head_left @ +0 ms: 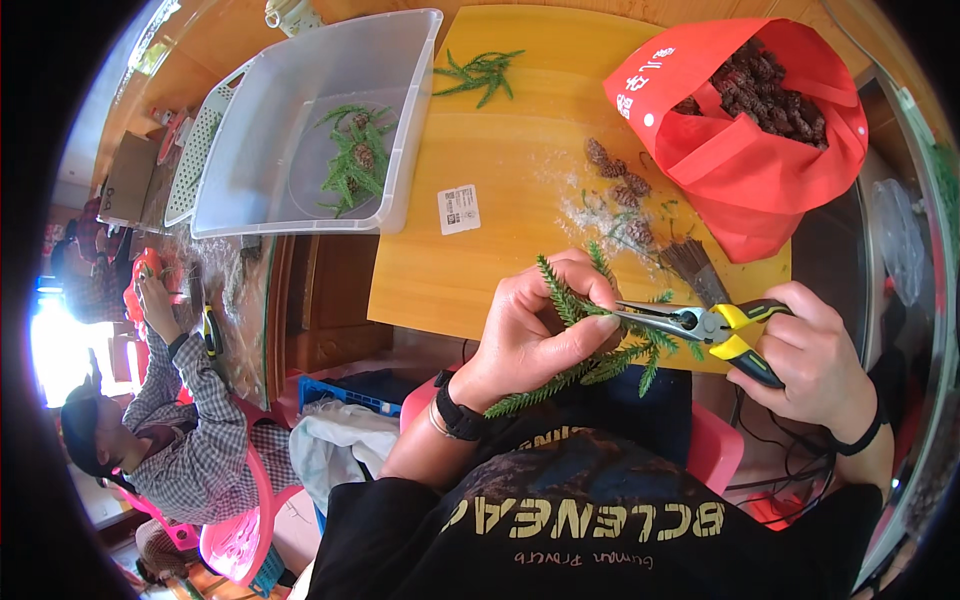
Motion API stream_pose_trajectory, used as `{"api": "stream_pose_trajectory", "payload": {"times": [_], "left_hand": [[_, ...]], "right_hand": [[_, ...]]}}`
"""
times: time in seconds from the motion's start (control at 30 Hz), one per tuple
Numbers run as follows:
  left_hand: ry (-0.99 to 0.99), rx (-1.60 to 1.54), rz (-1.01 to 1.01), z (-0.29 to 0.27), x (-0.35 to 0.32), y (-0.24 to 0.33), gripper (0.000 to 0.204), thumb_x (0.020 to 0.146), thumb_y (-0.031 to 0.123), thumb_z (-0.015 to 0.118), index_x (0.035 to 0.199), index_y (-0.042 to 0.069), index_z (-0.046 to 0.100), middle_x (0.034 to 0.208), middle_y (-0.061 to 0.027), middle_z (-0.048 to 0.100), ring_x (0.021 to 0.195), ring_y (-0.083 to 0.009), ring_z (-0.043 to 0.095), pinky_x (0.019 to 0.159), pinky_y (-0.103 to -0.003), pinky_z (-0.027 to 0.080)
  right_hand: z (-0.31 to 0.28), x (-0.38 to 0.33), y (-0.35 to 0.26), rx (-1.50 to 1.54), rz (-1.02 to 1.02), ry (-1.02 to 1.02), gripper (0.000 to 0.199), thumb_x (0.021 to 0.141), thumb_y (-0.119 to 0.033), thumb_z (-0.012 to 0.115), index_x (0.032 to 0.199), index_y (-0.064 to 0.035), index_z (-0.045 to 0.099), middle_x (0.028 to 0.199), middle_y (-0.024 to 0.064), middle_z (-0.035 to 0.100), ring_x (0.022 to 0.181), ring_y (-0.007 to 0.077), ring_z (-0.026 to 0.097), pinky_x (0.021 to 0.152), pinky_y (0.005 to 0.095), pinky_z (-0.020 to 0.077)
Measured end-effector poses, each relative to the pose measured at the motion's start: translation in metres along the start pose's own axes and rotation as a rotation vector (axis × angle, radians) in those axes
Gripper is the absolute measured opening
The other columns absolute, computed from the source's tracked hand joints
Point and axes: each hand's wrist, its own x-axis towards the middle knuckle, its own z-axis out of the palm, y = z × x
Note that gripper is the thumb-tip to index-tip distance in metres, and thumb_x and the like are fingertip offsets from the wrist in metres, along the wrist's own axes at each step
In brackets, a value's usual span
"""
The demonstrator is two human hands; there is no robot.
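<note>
My left hand (530,335) pinches a green artificial pine sprig (640,362) between thumb and fingers, just in front of the table's near edge. My right hand (815,365) is wrapped round the yellow-and-black handles of long-nose pliers (740,328). The tips of the pliers reach the sprig beside my left thumb; what exactly they grip there is hidden. Beyond my hands, several small brown pine cones (625,192) lie among white flakes on the yellow table (500,270). A bundle of thin brown stems (695,268) lies close to the pliers.
A red bag (740,170) full of pine cones stands at the far right. On the left sits a clear plastic box (300,190) holding sprigs with cones. Another green sprig (480,75) and a white label (459,210) lie on the table. A co-worker (200,440) works at far left.
</note>
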Motion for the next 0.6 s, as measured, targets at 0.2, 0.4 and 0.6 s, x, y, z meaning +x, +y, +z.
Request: {"api": "stream_pose_trajectory", "payload": {"times": [0.2, 0.4, 0.6], "left_hand": [[0.038, -0.060, -0.089, 0.0037, -0.0010, 0.0016, 0.005, 0.078, -0.001, 0.061, 0.082, 0.001, 0.057, 0.079, -0.0015, 0.052, 0.074, -0.0090, 0.050, 0.066, -0.023, 0.041], [0.033, -0.087, -0.092, 0.0050, -0.0017, 0.0011, 0.005, 0.079, -0.001, 0.059, 0.082, 0.001, 0.056, 0.082, -0.0009, 0.051, 0.073, -0.0076, 0.049, 0.065, -0.022, 0.041], [0.028, -0.094, -0.116, 0.0043, -0.0009, 0.0002, 0.006, 0.080, -0.002, 0.058, 0.084, 0.000, 0.055, 0.081, -0.0011, 0.049, 0.069, -0.0065, 0.049, 0.060, -0.021, 0.042]], "right_hand": [[0.0016, -0.0017, 0.0009, -0.018, -0.004, 0.024, 0.031, 0.054, -0.019, 0.078, 0.058, -0.0029, 0.052, 0.063, 0.0068, 0.045, 0.075, 0.0303, 0.053, 0.065, 0.0350, 0.0488], [0.0031, -0.0033, 0.0011, -0.020, -0.002, 0.019, 0.032, 0.054, -0.019, 0.078, 0.057, -0.0033, 0.051, 0.062, 0.0065, 0.044, 0.072, 0.0297, 0.053, 0.061, 0.0345, 0.0481], [0.0042, -0.0062, 0.0021, -0.030, -0.001, 0.033, 0.032, 0.052, -0.020, 0.079, 0.057, -0.0040, 0.051, 0.062, 0.0065, 0.045, 0.071, 0.0292, 0.053, 0.056, 0.0346, 0.0476]]}}
